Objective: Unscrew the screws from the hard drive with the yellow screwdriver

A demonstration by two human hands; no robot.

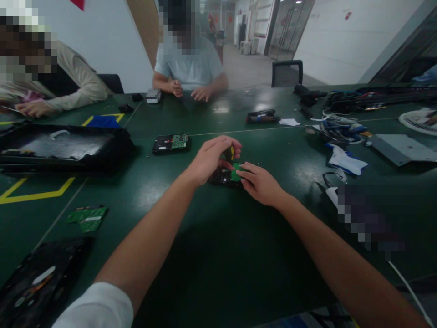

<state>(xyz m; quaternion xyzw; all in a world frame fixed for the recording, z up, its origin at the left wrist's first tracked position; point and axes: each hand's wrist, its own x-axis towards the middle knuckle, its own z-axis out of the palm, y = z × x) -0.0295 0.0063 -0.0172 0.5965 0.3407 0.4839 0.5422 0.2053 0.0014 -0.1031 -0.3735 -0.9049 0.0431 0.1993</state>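
In front of me a black hard drive [223, 176] with a green circuit board [236, 173] lies flat on the table. My left hand [215, 157] is closed around a screwdriver [231, 154] with a black and yellow handle, held upright over the drive; its tip is hidden. From the right, my right hand [261, 182] reaches in with fingers apart, fingertips at the board and the drive's near edge. Farther back to the left lies another hard drive [171, 143], its green board facing up.
A loose green circuit board [89, 217] and a black drive-like part [44, 273] lie at left, below a large black casing [61, 146]. At right are gloves [348, 158], a metal plate [404, 148] and cables [368, 96]. Two people sit across the table [218, 273].
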